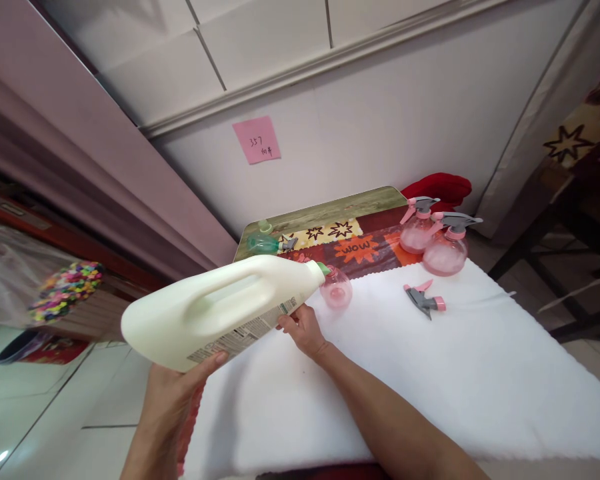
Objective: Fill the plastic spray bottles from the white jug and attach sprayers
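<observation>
A large pale-green detergent jug [220, 300] is tilted nearly on its side, its green spout pointing right and slightly down. My left hand [185, 380] grips the jug's lower side near the base. Closer to the neck, my right hand [304, 328] has its fingers closed around the underside, partly hidden by the jug. The spout meets the mouth of an open, clear pink spray bottle [337, 290] standing on the white cloth. Whether liquid is flowing I cannot tell. A grey and pink spray head [424, 300] with a clear tube lies to the right.
Two pink spray bottles with heads, a rear one [416, 235] and a front one [447, 253], stand at the right. A green spray bottle [264, 243] lies at the back left near a small pale-green cap [265, 226]. The white cloth [430, 380] covers the near table.
</observation>
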A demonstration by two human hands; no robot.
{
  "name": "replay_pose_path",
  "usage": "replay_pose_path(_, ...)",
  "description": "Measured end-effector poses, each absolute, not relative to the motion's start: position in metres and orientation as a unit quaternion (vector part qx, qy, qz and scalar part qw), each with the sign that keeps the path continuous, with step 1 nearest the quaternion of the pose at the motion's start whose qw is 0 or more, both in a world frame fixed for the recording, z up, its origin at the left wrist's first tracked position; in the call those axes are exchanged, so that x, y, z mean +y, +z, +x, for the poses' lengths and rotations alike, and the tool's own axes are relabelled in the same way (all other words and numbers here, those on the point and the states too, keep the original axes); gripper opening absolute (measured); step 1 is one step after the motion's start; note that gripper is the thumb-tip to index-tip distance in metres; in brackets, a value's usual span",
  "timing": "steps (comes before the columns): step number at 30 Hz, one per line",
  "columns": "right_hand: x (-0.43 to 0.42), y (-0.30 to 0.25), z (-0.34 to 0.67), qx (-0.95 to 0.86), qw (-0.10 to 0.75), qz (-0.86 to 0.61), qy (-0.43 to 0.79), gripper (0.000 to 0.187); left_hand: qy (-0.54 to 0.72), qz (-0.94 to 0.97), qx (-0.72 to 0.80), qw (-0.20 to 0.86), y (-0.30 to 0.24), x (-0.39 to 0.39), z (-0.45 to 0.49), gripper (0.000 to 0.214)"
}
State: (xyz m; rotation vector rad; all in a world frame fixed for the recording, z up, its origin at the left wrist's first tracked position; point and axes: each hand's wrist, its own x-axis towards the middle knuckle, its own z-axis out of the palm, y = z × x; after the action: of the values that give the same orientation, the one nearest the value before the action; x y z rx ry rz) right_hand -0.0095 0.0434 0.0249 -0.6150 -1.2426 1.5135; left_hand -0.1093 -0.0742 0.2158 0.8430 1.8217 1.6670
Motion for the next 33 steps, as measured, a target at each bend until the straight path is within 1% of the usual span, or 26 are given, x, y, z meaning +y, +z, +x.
replay_pose_path(5, 0.0413, 0.0285, -0.0094, -0.496, 0.531, -0.252, 0.639, 0.038, 0.615, 0.308, 0.675, 0.267, 0.2159, -0.0746, -0.1092, 0.09)
replay_pose_path(11, 0.0413, 0.0278, -0.0103, -0.491, 0.532, -0.254, 0.642, 0.035, 0.619, 0.306, 0.671, 0.271, 0.2165, -0.0739, -0.1085, 0.094)
replay_pose_path(14, 0.0414, 0.0277, -0.0107, -0.485, 0.533, -0.251, 0.646, 0.034, 0.623, 0.304, 0.669, 0.269, 0.2164, -0.0741, -0.1079, 0.091)
replay_pose_path(33, 0.0414, 0.0288, -0.0111, -0.484, 0.536, -0.251, 0.645, 0.035, 0.62, 0.293, 0.675, 0.272, 0.2199, -0.0735, -0.1049, 0.09)
